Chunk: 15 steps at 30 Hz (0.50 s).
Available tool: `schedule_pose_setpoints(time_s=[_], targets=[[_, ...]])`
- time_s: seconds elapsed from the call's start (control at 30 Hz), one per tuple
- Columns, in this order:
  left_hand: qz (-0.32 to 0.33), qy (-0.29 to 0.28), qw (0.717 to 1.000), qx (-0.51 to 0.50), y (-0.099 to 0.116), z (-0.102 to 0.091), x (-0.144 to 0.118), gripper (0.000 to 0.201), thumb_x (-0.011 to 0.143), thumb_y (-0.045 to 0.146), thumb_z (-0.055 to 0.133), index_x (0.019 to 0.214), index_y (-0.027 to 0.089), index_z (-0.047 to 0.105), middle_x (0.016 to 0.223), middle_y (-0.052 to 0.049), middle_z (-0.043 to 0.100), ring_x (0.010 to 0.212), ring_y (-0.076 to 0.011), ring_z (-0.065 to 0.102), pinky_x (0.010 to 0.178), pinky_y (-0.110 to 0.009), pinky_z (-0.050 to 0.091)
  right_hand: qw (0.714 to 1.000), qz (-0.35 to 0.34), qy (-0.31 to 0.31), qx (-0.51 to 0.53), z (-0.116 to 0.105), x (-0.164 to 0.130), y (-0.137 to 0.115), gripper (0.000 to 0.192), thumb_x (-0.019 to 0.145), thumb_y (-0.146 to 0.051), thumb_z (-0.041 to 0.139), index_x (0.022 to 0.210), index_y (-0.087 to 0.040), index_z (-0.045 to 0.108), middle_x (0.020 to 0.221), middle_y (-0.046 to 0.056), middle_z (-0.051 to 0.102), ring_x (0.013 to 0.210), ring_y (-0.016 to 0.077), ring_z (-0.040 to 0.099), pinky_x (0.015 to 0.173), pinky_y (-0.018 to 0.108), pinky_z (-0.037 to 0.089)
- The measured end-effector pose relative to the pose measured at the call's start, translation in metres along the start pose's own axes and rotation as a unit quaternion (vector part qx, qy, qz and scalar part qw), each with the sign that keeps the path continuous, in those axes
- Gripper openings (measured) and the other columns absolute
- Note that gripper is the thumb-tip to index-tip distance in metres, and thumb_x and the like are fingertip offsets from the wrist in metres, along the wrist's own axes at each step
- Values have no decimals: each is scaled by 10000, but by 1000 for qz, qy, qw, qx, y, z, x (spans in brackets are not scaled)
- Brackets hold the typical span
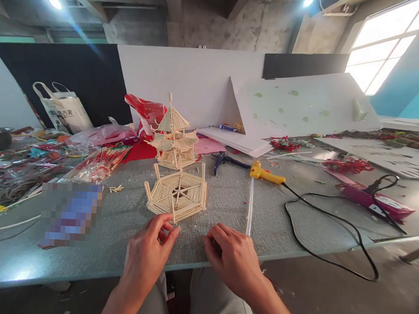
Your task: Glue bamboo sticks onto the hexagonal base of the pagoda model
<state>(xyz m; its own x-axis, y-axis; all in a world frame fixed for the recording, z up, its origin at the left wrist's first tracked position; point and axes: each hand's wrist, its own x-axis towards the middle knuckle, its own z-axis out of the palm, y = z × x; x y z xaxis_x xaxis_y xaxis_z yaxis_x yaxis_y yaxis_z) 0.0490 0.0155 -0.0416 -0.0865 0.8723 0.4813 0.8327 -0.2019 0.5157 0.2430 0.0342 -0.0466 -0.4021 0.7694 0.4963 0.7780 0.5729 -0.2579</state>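
- Table [228,200]: grey, textured top; I view it from above its near edge through the head camera.
- White board [296,105]: leans at the back right, marked with pale green spots.
- Stick tower [175,143]: tiered, with a pointed roof; it stands upright just behind the base.
- Stick base [193,193]: six-sided, slatted, lying flat on the table ahead of my left hand, short posts rising at its corners.
- Left hand [148,247]: at the base's front corner, index fingertip at the foot of the near post; thumb and index stand slightly parted, and I cannot tell whether they grasp anything.
- Right hand [234,252]: over the table's near edge, apart from the base; its fingers curl inward, and I cannot tell what, if anything, they enclose.
- Glue gun [270,174]: yellow, right of the base, a translucent rod [251,201] extending toward me.
- Dark blue tool [226,161]: lies between tower and gun.
- Short stick pieces [115,188]: loose, left of the base.
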Motion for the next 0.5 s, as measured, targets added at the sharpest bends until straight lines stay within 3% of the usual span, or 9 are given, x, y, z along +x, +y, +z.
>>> schedule_pose_setpoints(time_s=[0.33,0.5], targets=[[-1,-14,1000,-21,-1,-5,-4,205,803,383,494,925,232,560,775,23,645,586,-83,592,588,-193,467,1000,-4,8,1,-1,1,-1,176,819,-198,413,659,-172,483,594,-16,517,505,79,441,510,222,259],[-21,9,999,-25,-10,-14,-1,244,801,425,479,899,226,581,753,17,653,604,-95,593,597,-193,462,1000,-3,4,9,1,0,-2,170,811,-189,418,657,-170,488,602,-12,516,515,80,442,514,221,274]])
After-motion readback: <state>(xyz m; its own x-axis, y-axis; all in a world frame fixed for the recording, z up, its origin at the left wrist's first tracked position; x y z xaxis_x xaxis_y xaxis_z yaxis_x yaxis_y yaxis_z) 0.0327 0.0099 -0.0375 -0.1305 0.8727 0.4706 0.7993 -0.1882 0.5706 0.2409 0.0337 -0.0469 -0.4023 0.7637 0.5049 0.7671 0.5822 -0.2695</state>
